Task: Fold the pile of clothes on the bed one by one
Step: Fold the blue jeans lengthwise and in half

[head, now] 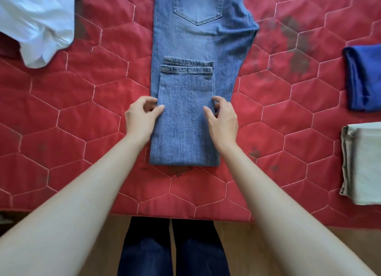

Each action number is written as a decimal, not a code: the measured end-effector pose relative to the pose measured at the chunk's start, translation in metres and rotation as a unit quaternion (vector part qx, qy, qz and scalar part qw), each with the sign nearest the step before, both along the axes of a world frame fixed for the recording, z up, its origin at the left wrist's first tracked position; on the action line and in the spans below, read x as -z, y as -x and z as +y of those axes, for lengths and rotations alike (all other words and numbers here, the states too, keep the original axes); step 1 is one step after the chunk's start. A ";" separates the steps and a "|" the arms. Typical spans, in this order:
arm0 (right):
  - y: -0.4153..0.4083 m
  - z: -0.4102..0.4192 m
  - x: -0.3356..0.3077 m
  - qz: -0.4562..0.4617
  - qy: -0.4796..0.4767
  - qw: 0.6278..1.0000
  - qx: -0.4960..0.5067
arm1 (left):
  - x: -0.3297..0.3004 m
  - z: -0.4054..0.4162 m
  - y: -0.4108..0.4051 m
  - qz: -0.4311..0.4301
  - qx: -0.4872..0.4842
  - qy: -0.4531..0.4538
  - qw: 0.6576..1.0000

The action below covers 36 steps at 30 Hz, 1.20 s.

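Jeans (pixel 191 49) lie flat in the middle of the red quilted bed cover (pixel 72 111), with the legs folded up so the hems sit on top, below the back pocket. The left hand (pixel 142 116) pinches the left edge of the folded part with curled fingers, and the right hand (pixel 221 116) pinches the right edge the same way. White clothes (pixel 35 26) lie bunched at the far left, and a folded blue cloth (pixel 363 78) and a folded pale green cloth (pixel 362 162) sit at the right.

Blue jeans (pixel 191 55), legs folded upward
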State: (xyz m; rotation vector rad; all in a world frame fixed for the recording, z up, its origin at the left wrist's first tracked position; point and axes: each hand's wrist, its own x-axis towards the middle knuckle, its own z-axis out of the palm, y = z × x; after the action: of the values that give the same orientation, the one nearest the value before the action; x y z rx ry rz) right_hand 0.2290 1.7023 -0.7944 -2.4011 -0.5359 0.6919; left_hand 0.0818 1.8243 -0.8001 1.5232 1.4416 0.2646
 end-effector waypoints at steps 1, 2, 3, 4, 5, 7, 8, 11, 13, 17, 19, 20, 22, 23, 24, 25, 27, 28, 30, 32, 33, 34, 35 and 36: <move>-0.005 0.009 0.002 -0.009 0.015 1.000 -0.002 | 0.000 0.009 -0.008 0.008 0.007 -0.014 1.000; -0.009 0.017 0.004 -0.017 0.031 0.999 0.004 | 0.001 0.017 -0.016 0.016 0.010 -0.018 1.000; -0.013 0.024 0.006 -0.023 0.043 0.999 0.012 | 0.002 0.024 -0.023 0.026 0.010 -0.019 0.999; -0.016 0.030 0.007 -0.029 0.053 0.998 0.020 | 0.003 0.030 -0.028 0.038 0.011 -0.021 0.999; -0.018 0.035 0.008 -0.033 0.061 0.997 0.027 | 0.004 0.033 -0.033 0.046 0.016 -0.023 0.999; -0.021 0.041 0.008 -0.036 0.075 0.996 0.033 | 0.005 0.037 -0.038 0.045 0.025 -0.021 0.998; -0.022 0.042 0.008 -0.038 0.078 0.996 0.035 | 0.004 0.037 -0.040 0.037 0.029 -0.024 0.999; -0.024 0.044 0.007 -0.073 0.033 0.996 0.049 | 0.003 0.039 -0.039 -0.011 0.026 -0.043 0.999; -0.028 0.046 0.006 -0.084 0.007 0.995 0.062 | 0.003 0.045 -0.040 -0.037 0.010 -0.046 0.998; -0.038 0.055 0.010 -0.056 0.060 0.995 0.060 | 0.007 0.057 -0.049 0.004 0.028 -0.036 0.999; -0.040 0.061 0.012 -0.055 0.078 0.993 0.070 | 0.008 0.060 -0.055 0.043 0.044 -0.042 0.997; -0.041 0.065 0.013 -0.053 0.080 0.992 0.077 | 0.007 0.062 -0.057 0.060 0.054 -0.049 0.996; -0.042 0.073 0.013 -0.043 0.089 0.992 0.083 | 0.003 0.065 -0.061 0.086 0.080 -0.059 0.991; -0.043 0.076 0.013 -0.038 0.097 0.991 0.081 | 0.001 0.066 -0.062 0.096 0.093 -0.062 0.989; -0.045 0.078 0.013 -0.033 0.104 0.991 0.078 | -0.001 0.067 -0.064 0.107 0.103 -0.067 0.987; -0.046 0.080 0.014 -0.027 0.110 0.991 0.075 | -0.002 0.066 -0.065 0.121 0.113 -0.073 0.983; -0.047 0.082 0.013 -0.023 0.114 0.990 0.075 | -0.002 0.064 -0.067 0.160 0.131 -0.079 0.975; -0.047 0.081 0.013 -0.023 0.109 0.991 0.080 | -0.002 0.063 -0.068 0.178 0.134 -0.074 0.972; -0.045 0.079 0.014 -0.015 0.083 0.992 0.094 | -0.001 0.062 -0.069 0.201 0.135 -0.054 0.969; -0.044 0.076 0.013 -0.001 0.055 0.993 0.105 | -0.002 0.063 -0.070 0.199 0.129 -0.038 0.971; -0.044 0.074 0.011 0.005 0.040 0.993 0.107 | -0.004 0.063 -0.070 0.189 0.121 -0.030 0.974; -0.044 0.073 0.010 0.010 0.025 0.994 0.109 | -0.006 0.064 -0.068 0.172 0.110 -0.022 0.979; -0.044 0.073 0.009 0.015 0.008 0.994 0.110 | -0.009 0.065 -0.067 0.146 0.098 -0.017 0.984; -0.045 0.073 0.007 0.018 -0.009 0.994 0.109 | -0.012 0.067 -0.065 0.115 0.084 -0.019 0.990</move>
State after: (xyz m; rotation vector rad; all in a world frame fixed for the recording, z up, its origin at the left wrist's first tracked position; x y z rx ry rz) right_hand 0.2738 1.7757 -0.8010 -2.3795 -0.2586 0.6297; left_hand 0.1472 1.8911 -0.7878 1.7402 1.4795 0.0141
